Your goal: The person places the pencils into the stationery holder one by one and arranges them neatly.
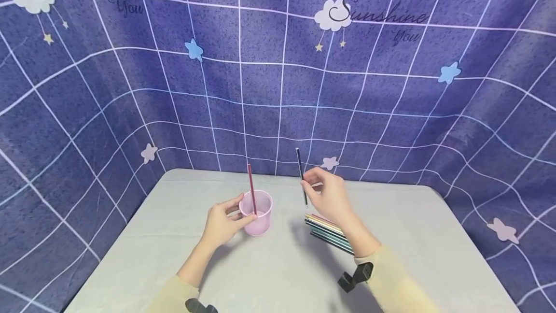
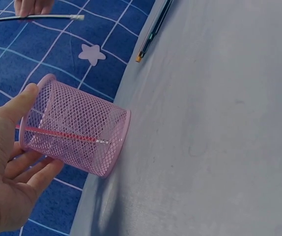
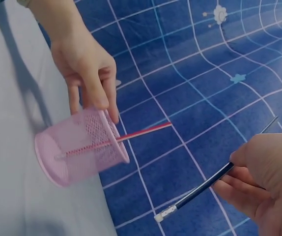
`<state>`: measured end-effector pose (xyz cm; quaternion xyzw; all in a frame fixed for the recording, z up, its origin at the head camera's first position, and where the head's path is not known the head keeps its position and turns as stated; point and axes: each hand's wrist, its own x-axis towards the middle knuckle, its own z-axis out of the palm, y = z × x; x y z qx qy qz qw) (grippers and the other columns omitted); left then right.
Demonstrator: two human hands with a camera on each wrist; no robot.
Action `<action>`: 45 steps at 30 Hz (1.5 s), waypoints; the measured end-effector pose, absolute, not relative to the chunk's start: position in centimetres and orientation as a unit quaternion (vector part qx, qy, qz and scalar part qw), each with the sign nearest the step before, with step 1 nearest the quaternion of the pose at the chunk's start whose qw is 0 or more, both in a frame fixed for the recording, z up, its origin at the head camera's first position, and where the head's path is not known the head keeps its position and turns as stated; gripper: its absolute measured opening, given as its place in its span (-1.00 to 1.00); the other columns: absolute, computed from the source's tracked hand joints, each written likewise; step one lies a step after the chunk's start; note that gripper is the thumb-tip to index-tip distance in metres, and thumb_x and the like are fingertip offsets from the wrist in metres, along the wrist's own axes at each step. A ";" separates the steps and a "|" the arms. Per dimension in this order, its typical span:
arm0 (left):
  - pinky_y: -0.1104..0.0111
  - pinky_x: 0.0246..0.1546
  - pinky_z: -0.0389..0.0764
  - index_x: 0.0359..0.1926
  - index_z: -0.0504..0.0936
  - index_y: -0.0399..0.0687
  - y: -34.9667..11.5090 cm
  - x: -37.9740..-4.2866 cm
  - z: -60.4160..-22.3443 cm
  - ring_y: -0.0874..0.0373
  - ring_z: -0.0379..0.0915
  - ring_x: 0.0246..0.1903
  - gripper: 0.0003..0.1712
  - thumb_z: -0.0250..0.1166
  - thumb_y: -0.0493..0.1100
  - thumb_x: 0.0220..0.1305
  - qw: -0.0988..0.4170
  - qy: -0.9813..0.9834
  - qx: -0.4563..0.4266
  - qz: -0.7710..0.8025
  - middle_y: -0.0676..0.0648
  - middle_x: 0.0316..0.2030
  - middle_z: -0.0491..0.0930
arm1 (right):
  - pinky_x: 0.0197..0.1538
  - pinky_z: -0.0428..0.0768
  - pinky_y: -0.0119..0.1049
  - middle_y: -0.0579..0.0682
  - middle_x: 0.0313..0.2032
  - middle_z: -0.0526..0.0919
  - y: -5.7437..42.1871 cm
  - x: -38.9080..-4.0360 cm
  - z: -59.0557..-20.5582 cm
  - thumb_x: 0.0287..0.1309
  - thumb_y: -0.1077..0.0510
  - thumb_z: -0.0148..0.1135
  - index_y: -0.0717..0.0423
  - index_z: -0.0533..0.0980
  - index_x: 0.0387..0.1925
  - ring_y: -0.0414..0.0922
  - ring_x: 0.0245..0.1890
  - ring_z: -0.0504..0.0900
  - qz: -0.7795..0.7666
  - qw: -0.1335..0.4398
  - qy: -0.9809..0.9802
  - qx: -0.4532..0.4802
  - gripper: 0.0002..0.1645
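My left hand (image 1: 220, 223) holds a pink mesh pencil cup (image 1: 259, 227) near its rim, thumb on one side and fingers on the other. The cup stands upright on the table. Inside it leans a single red pencil (image 1: 250, 180), its metal-and-eraser end down, seen through the mesh in the left wrist view. To the right of the cup, my right hand (image 1: 328, 196) pinches a dark pencil (image 3: 200, 190) between thumb and fingers. That pencil is raised above the table, nearly upright, with its white eraser end lowest.
Several pencils (image 1: 326, 235) in dark, green, yellow and reddish colours lie side by side beneath my right forearm. A pale cloth covers the table (image 1: 278, 274). Behind it and along the sides hangs a blue gridded curtain (image 1: 260, 81) with stars and clouds.
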<state>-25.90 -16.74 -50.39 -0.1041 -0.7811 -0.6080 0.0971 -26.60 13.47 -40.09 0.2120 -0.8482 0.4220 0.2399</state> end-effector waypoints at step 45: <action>0.22 0.07 0.85 0.36 0.55 -0.43 -16.7 -25.7 -50.3 -0.32 0.71 0.16 -0.10 0.72 -0.25 0.01 0.100 -0.784 -0.099 -0.605 -0.44 0.20 0.67 | -0.20 0.84 -0.52 0.06 -0.30 0.85 4.7 -29.7 -43.5 0.33 0.26 0.42 0.17 0.65 -0.23 -0.07 -0.27 0.86 0.468 0.182 -0.831 0.241 -0.93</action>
